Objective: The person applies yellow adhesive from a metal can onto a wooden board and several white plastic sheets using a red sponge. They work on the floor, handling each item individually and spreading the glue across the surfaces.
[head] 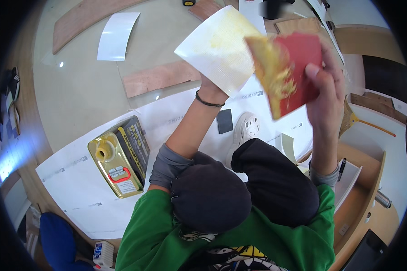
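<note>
My left hand (210, 84) is mostly hidden behind a curved white sheet (220, 50) that it holds up from beneath; yellowish adhesive is smeared over the sheet's upper face. In my right hand (325, 81) is a flat red card or spreader (303, 57), its left part coated with thick yellow adhesive (279, 78). The red piece is close to the sheet's right edge; whether they touch cannot be told. A metal can of adhesive (117, 162) with an uncapped, smeared spout and a red handle stands to the left of my left arm.
White printed sheeting (74, 183) covers the floor beneath me. Around it lie wooden boards (159, 79), a loose white panel (118, 37) and a small dark block (225, 121) beside my white clog (247, 127). An opened drawer unit (356, 203) is at right.
</note>
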Available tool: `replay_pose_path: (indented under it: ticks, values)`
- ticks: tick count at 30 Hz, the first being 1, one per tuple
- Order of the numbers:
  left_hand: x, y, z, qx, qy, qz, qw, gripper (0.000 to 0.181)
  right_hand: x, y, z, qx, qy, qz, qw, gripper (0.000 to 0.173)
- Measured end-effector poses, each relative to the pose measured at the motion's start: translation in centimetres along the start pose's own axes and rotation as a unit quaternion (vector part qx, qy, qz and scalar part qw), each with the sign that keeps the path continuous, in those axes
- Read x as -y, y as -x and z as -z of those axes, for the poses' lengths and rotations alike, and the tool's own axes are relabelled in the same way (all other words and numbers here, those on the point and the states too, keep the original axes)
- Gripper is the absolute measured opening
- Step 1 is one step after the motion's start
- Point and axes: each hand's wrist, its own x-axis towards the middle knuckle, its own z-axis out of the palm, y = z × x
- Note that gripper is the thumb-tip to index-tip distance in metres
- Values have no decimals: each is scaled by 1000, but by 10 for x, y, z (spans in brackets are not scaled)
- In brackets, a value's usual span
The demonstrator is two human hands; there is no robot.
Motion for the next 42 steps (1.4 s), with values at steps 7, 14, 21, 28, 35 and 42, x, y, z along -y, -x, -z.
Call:
replay_pose_path:
  ticks: [7,14,21,28,35,42]
  values:
    - [11,-6,-32,-56,-127,-1,990,68,-23,-32,-2,73,142,75,984,40]
    - [17,-13,-28,-66,-24,40,997,65,-19,-42,-7,124,337,83,930,36]
    - [17,-17,-59,6,-21,31,999,69,-22,-55,7,69,292,118,947,34]
    - [6,-22,-59,-51,-56,96,992,74,-26,-43,-3,55,313,132,939,32]
    - [8,-15,-48,-22,-45,118,992,70,-25,-26,-21,60,319,115,939,32]
    - [9,-15,-36,15,75,133,988,66,-15,-12,-38,116,310,153,931,36]
